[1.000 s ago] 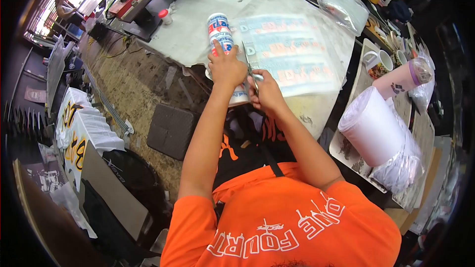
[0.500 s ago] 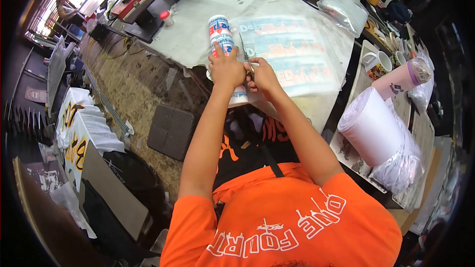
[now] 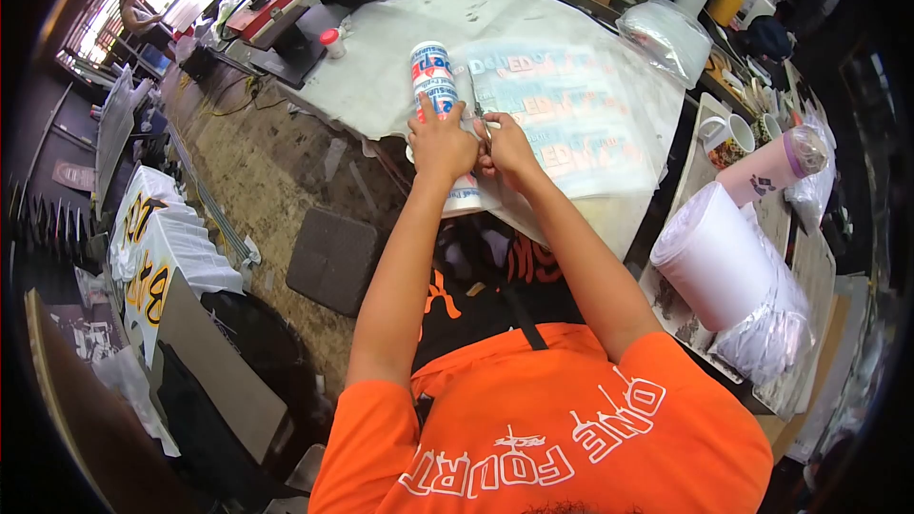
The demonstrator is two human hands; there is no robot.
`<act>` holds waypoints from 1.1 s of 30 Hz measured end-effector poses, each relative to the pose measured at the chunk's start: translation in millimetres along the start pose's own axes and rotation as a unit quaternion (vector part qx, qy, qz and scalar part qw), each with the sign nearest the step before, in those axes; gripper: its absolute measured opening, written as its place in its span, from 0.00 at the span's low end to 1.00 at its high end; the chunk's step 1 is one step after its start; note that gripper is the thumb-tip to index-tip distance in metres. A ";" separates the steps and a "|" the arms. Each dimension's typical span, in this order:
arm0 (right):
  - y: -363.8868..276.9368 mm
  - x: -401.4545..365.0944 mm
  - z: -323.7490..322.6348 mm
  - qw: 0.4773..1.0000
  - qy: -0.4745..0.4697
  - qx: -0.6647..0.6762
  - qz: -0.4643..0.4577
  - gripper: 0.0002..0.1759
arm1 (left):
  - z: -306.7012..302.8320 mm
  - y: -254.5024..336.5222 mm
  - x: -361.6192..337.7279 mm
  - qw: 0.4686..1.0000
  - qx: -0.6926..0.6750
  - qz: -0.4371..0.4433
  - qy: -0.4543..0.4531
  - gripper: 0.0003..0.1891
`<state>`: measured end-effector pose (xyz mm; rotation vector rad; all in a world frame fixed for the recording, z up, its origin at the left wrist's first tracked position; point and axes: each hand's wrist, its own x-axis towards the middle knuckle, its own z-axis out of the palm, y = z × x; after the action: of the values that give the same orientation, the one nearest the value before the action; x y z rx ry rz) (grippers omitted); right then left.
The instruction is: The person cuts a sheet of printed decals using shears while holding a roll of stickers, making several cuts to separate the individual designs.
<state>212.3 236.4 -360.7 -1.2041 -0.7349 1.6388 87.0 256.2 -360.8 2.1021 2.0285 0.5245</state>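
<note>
A white roll (image 3: pixel 436 81) printed in blue and red lies lengthwise on the table. My left hand (image 3: pixel 443 145) is laid over its middle, fingers curved around it and holding it down. Just to the right, my right hand (image 3: pixel 507 145) is closed on the handles of scissors (image 3: pixel 481 116), whose blades point away from me along the roll's edge. From the roll a translucent printed sheet (image 3: pixel 543 114) stretches out to the right, with faint rows of blue and red lettering. Part of the scissors is hidden by my fingers.
A table (image 3: pixel 381 48) with a white cover holds a red-capped bottle (image 3: pixel 331 42). At right stand a mug (image 3: pixel 727 140), a pink tumbler (image 3: pixel 773 167) and a big white roll (image 3: pixel 709 252). A dark stool (image 3: pixel 333 259) is at left; heat presses (image 3: pixel 271 19) and another person (image 3: pixel 143 19) are farther back.
The view has shifted slightly, so the table sits a little lower and farther right. My right hand with the scissors is slightly farther along the roll. My left hand keeps its hold.
</note>
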 end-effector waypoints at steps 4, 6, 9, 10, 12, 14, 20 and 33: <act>3.4 3.8 -2.7 0.999 0.004 -0.032 -0.017 0.26 | 1.2 0.9 -1.7 1.000 -0.001 0.007 0.010 0.28; 0.4 5.1 -4.6 1.000 0.009 -0.029 0.002 0.29 | 2.3 0.6 -2.6 1.000 -0.002 0.008 0.011 0.29; -8.2 15.5 -2.8 1.000 0.011 -0.020 0.005 0.29 | 2.9 -1.3 0.3 1.000 0.001 0.013 0.002 0.31; -10.8 19.9 -2.9 1.000 0.011 -0.019 0.004 0.29 | 4.7 -2.7 0.9 1.000 0.000 0.013 0.001 0.31; -13.5 28.7 -0.7 0.999 0.009 -0.032 0.000 0.28 | 5.2 -4.7 2.2 1.000 -0.001 0.011 0.003 0.31; -10.3 31.4 -3.5 0.999 0.002 -0.031 -0.011 0.27 | 4.8 -5.0 1.6 1.000 -0.011 0.009 0.000 0.31; -10.5 37.4 -5.1 0.998 0.009 -0.058 -0.014 0.24 | 4.0 -2.3 0.0 1.000 -0.002 0.006 0.001 0.32; -28.3 72.3 -3.2 0.999 -0.032 -0.026 0.002 0.18 | 1.6 2.6 -1.2 1.000 0.006 0.003 -0.002 0.32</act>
<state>219.3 313.7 -364.5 -1.1957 -0.8200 1.6768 89.9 255.0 -361.5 2.1147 2.0298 0.5105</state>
